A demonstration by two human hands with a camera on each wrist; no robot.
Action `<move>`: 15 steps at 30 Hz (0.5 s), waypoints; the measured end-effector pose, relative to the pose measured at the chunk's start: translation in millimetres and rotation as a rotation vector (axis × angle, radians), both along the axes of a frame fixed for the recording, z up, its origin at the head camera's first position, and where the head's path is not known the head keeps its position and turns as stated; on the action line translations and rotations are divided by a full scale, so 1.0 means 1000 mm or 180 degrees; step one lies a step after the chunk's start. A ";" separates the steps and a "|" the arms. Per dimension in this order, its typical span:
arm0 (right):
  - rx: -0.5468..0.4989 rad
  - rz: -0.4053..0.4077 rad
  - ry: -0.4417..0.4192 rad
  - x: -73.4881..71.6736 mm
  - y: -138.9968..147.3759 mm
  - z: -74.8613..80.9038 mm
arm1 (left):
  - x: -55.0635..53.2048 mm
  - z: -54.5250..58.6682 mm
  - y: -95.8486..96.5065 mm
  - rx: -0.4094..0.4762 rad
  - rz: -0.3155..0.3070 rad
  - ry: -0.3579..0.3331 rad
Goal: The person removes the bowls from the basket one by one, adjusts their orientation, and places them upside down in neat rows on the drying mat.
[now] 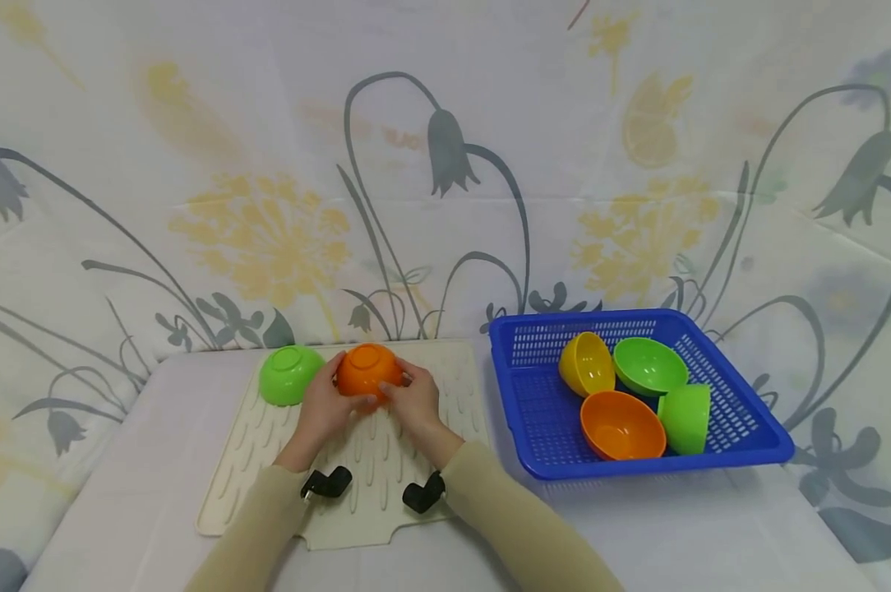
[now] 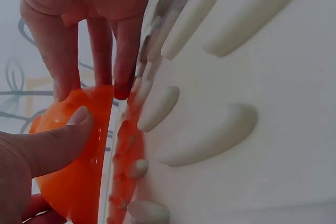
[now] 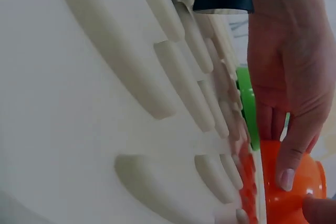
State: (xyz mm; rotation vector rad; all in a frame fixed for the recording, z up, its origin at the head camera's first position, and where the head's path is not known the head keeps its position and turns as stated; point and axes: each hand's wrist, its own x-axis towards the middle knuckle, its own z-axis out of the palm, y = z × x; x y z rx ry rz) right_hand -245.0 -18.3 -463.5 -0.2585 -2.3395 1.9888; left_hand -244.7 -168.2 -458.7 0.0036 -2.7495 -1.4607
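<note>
Both hands hold an upside-down orange bowl [image 1: 364, 374] at the back of a cream drying mat [image 1: 386, 493]. My left hand [image 1: 327, 407] grips its left side, and my right hand [image 1: 417, 403] its right side, thumbs on the near wall. In the left wrist view, the orange bowl [image 2: 63, 182] is rim-down close over the mat's ridges [image 2: 210, 135], casting an orange reflection. The right wrist view shows the left thumb pressed on the orange bowl [image 3: 273, 203]. An overturned green bowl [image 1: 286, 378] rests on the mat just left of my left hand.
A blue plastic basket [image 1: 534, 456] stands to the right of the mat. Inside are a yellow bowl [image 1: 588, 366], an orange bowl [image 1: 623, 427], and two green bowls, one facing up [image 1: 651, 367] and one on its side [image 1: 688, 419]. A flower-printed cloth [image 1: 445, 247] hangs behind.
</note>
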 end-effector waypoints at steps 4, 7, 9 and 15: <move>0.0219 0.0081 0.0119 -0.002 -0.001 0.002 | -0.004 0.002 0.001 0.0018 0.0045 -0.0039; 0.0253 0.0105 0.0139 -0.002 -0.001 0.003 | -0.006 0.002 0.001 -0.0013 0.0041 -0.0016; 0.0283 0.0126 0.0125 -0.002 -0.001 0.001 | -0.007 0.001 0.001 -0.0037 0.0025 -0.0003; 0.0261 0.0222 0.0072 0.000 -0.002 -0.004 | -0.008 -0.005 0.001 -0.0098 -0.0011 0.0021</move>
